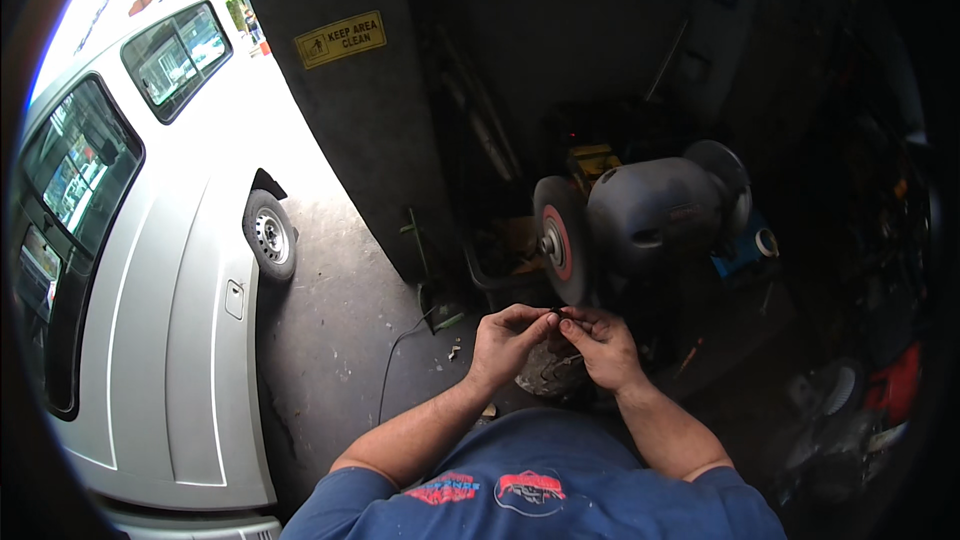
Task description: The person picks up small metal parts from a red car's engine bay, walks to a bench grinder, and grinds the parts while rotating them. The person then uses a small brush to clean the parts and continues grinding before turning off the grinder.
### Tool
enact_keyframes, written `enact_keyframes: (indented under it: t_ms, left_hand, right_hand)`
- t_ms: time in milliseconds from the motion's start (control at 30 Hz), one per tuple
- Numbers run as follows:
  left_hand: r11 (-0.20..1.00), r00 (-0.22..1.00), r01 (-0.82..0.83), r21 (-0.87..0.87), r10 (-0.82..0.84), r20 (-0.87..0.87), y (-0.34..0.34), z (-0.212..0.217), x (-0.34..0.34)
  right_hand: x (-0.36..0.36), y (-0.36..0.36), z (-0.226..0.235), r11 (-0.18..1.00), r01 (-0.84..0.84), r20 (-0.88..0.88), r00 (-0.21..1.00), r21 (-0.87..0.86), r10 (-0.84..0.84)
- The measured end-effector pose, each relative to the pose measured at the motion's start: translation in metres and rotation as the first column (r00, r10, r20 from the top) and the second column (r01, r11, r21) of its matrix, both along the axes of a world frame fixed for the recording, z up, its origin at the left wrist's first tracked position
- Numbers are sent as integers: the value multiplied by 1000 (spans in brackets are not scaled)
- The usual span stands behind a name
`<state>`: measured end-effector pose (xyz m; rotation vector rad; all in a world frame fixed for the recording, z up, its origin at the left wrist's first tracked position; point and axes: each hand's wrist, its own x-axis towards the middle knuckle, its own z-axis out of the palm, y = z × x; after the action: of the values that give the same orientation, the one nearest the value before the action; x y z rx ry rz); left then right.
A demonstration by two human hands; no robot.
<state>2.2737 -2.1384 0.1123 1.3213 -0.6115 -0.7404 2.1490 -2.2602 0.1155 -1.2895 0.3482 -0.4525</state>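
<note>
My left hand (507, 340) and my right hand (603, 345) meet in front of my body, thumbs and fingertips pinched close together. Between them is a small dark piece (560, 313), too small to make out its kind. Just beyond my fingers stands a bench grinder (655, 208) with a grey rounded motor housing. Its left grinding wheel (560, 240) has a red centre and rises right above my fingertips; I cannot tell whether the piece touches it. The right wheel (722, 183) sits at the housing's far end.
A silver van (180, 310) stands along the left, its wheel (270, 235) on the concrete floor (330, 340). A dark pillar (345, 120) bears a yellow sign. Beyond the grinder are a dark bin (495, 275) and a blue box (742, 252). Dim clutter and a red object (893, 385) lie right.
</note>
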Motion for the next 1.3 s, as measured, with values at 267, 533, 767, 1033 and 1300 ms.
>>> enact_keyframes:
  t_ms: [267, 533, 767, 1033, 1300]
  left_hand:
    - [995, 1000, -12, -98, 10, -15, -6, 2, -4]
    - [999, 999, -17, -42, 18, 28, -13, -1, -3]
    - [1000, 999, -9, -10, 10, 52, -15, 0, -5]
    - [996, 999, 16, -82, -13, 38, -17, 2, -12]
    - [997, 958, -4, -79, 27, 284, -2, -3, -10]
  right_hand:
    - [4, -1, 3, 999, 29, -30, 999, -15, -30]
    - [1, -2, 5, 998, 56, -17, 998, -27, -56]
    - [-2, 5, 7, 989, 151, -45, 988, 5, -150]
    - [-3, 15, -11, 968, 247, 114, 964, -36, -241]
    - [-14, 19, -18, 996, 93, 1, 996, -15, -93]
